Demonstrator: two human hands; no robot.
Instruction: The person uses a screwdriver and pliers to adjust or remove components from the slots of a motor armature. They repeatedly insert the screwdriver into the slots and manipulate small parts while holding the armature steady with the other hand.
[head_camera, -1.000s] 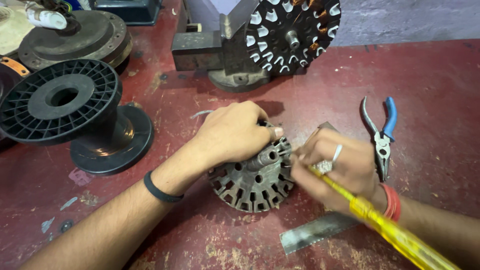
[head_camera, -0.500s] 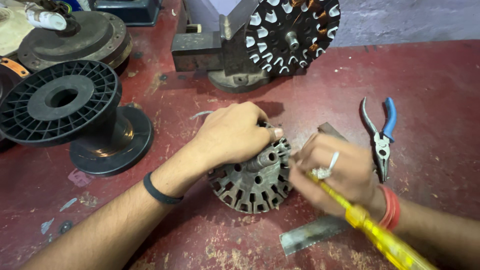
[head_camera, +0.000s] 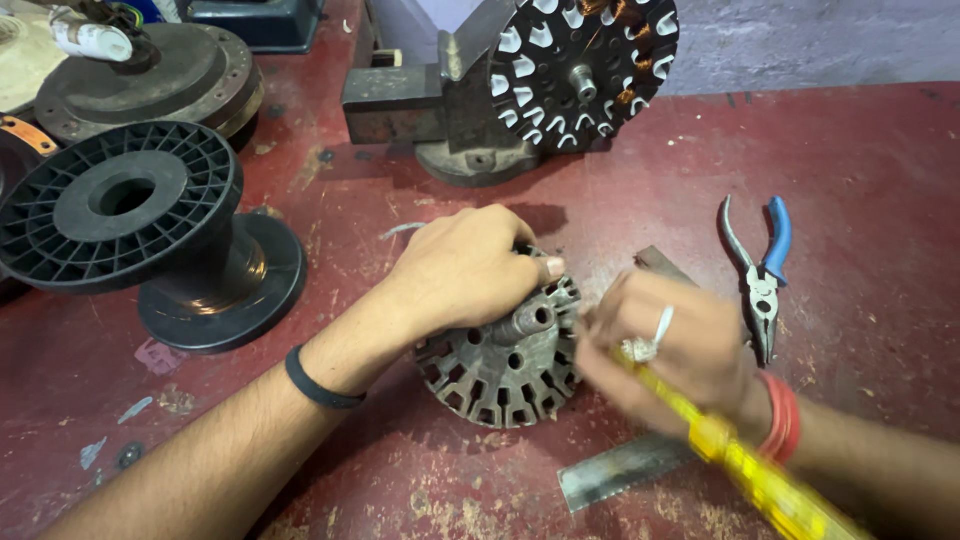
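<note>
A round slotted metal motor core (head_camera: 505, 365) with a short shaft lies on the red table (head_camera: 880, 190). My left hand (head_camera: 465, 265) lies over its top and grips it; a black band sits on that wrist. My right hand (head_camera: 675, 350), blurred by motion, is just right of the core and holds a yellow-handled screwdriver (head_camera: 745, 465), handle pointing toward the lower right. The screwdriver's tip is hidden between my hand and the core. There is a ring on that hand and red bangles at the wrist.
Blue-handled pliers (head_camera: 760, 275) lie to the right. A flat metal strip (head_camera: 625, 470) lies in front of the core. A black plastic spool (head_camera: 150, 225) stands at the left. At the back, a second wound core (head_camera: 585, 65) is clamped in a vise (head_camera: 440, 100).
My right hand has shifted a little to the right and down with the screwdriver and is now blurred. My left hand keeps its grip on the core.
</note>
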